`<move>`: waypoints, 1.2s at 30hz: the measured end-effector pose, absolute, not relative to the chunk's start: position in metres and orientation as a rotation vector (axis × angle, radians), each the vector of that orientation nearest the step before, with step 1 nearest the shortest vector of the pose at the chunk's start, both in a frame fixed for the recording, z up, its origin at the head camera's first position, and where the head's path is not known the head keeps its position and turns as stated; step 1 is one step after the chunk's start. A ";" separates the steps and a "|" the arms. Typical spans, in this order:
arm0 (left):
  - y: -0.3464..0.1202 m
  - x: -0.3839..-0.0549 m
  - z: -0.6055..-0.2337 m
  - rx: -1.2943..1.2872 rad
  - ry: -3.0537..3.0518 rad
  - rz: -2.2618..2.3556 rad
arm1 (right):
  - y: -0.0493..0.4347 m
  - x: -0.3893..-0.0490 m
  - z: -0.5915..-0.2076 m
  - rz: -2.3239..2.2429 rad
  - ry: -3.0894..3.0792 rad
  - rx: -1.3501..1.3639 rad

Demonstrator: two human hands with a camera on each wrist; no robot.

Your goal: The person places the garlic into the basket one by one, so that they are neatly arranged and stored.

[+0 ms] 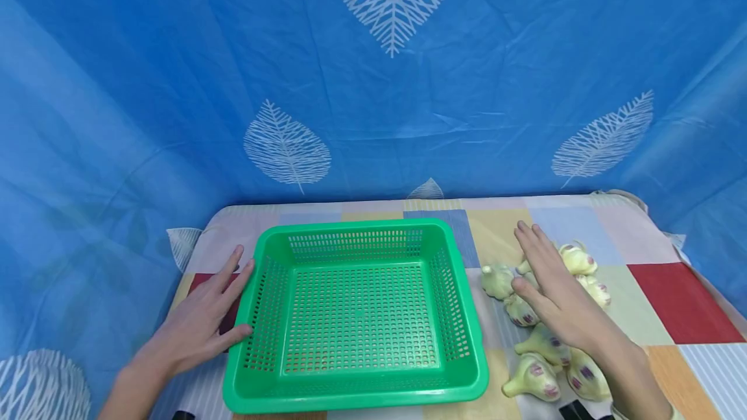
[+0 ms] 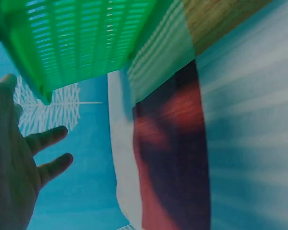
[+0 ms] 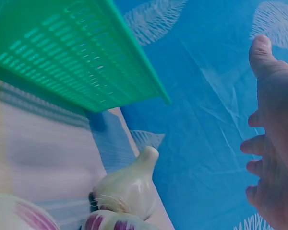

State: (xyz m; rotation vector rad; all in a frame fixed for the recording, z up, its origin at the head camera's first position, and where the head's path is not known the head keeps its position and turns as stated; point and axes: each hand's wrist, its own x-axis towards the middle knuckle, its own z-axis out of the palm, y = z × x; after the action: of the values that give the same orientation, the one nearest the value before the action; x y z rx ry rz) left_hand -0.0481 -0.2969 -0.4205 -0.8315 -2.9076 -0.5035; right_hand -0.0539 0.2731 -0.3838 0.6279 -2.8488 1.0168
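A green plastic basket [image 1: 358,316] with slotted walls stands on the patchwork cloth, and nothing lies in it. Beside its left rim is my left hand [image 1: 201,316], fingers extended, thumb at the rim; whether it touches cannot be told. The left wrist view shows that hand [image 2: 14,163] next to the basket wall [image 2: 81,43]. My right hand [image 1: 557,293] hovers with straight fingers over several garlic bulbs [image 1: 533,378] to the right of the basket, holding nothing. It partly hides some of them. In the right wrist view the hand [image 3: 278,143] is above a garlic bulb [image 3: 129,189].
The table's patchwork cloth [image 1: 677,303] spreads under everything. A blue curtain with white leaf prints [image 1: 432,128] hangs behind the table and along both sides. A small black object [image 1: 574,410] shows at the lower edge near the right wrist.
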 end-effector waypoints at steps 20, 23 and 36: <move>-0.293 -0.057 -0.431 -0.968 -2.831 -0.553 | 0.317 -0.001 -0.398 1.489 -2.576 0.301; -0.293 -0.057 -0.433 -0.966 -2.834 -0.574 | 0.328 0.012 -0.406 1.649 -2.485 0.235; -0.294 -0.056 -0.435 -0.972 -2.830 -0.631 | 0.372 0.076 -0.461 1.938 -2.123 -0.059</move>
State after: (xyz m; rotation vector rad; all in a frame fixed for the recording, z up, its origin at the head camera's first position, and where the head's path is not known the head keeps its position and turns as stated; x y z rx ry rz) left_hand -0.0563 -0.2937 -0.4352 -0.9724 -2.8297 -0.6306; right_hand 0.0763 0.3723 -0.4614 -0.0590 -2.1227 1.9384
